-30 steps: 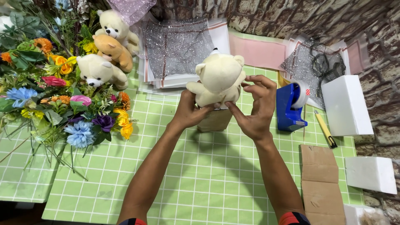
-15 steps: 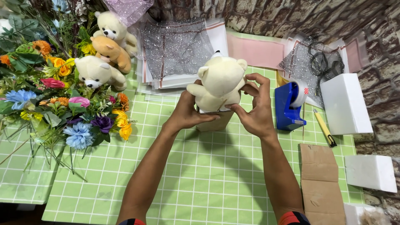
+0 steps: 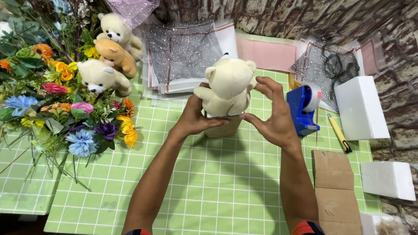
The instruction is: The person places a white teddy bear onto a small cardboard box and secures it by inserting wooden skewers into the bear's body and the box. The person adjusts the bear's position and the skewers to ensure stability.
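A cream teddy bear [image 3: 228, 85] sits upright on a small brown cardboard piece [image 3: 223, 128] over the green checked tablecloth [image 3: 209, 182], its back towards me. My left hand [image 3: 196, 117] wraps around the bear's lower left side and the top of the cardboard. My right hand [image 3: 272, 113] presses against the bear's right side, fingers spread along its flank and thumb under its base. Both forearms reach in from the bottom edge.
Artificial flowers [image 3: 52, 109] and three more teddy bears [image 3: 111, 56] lie at the left. Glitter mesh sheets [image 3: 183, 50] and pink paper [image 3: 270, 54] lie behind. A blue tape dispenser [image 3: 302, 106], yellow cutter [image 3: 338, 132], scissors [image 3: 335, 65], white foam blocks [image 3: 359, 106] and cardboard strips [image 3: 337, 191] sit right.
The bear and both hands have stayed almost in place; my right fingers have shifted slightly along the bear's side.
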